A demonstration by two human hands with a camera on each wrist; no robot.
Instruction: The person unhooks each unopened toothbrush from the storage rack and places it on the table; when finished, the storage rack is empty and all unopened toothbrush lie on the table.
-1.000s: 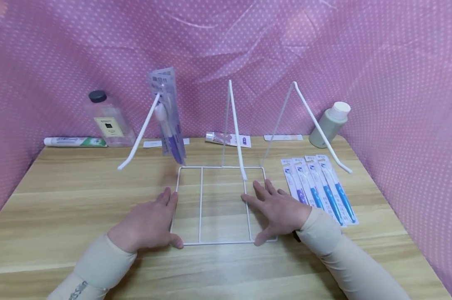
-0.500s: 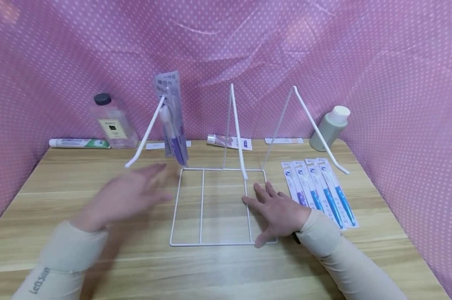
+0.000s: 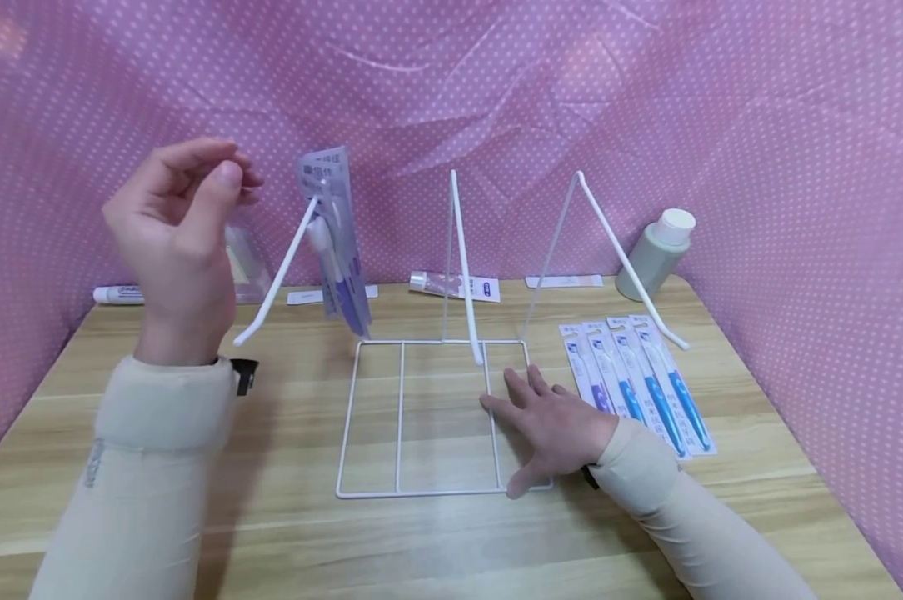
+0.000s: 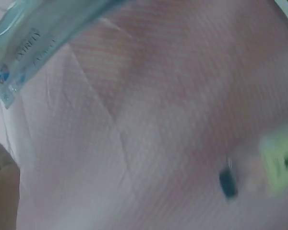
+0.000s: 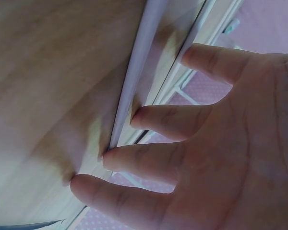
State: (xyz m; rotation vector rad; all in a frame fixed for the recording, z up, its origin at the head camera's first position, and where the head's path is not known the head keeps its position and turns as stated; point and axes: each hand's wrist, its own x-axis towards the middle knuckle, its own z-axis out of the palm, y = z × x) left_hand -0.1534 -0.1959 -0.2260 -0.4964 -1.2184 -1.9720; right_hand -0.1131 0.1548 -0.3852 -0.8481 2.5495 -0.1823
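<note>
A white wire rack (image 3: 442,493) stands on the wooden table, with upright hooks rising from its far side. Several packaged toothbrushes (image 3: 339,258) hang on its left hook. My left hand (image 3: 185,225) is raised just left of them, fingers loosely bent, with nothing visible between fingers and thumb. Blister packs (image 4: 33,50) appear at the upper left of the left wrist view. On the right part of the rack's base rests my right hand (image 3: 556,425), fingers spread; in the right wrist view its straight fingers (image 5: 144,155) reach the table and a white wire.
Several packaged toothbrushes (image 3: 635,387) lie in a row right of the rack. Along the back stand a grey-green bottle (image 3: 656,254) and a pink bottle (image 3: 249,267), partly hidden by my left hand. Toothpaste tubes (image 3: 455,286) lie there too, before a pink dotted cloth (image 3: 526,92).
My left hand has let go of the rack's left side and risen up and left beside the hanging packs. My right hand has stayed on the base.
</note>
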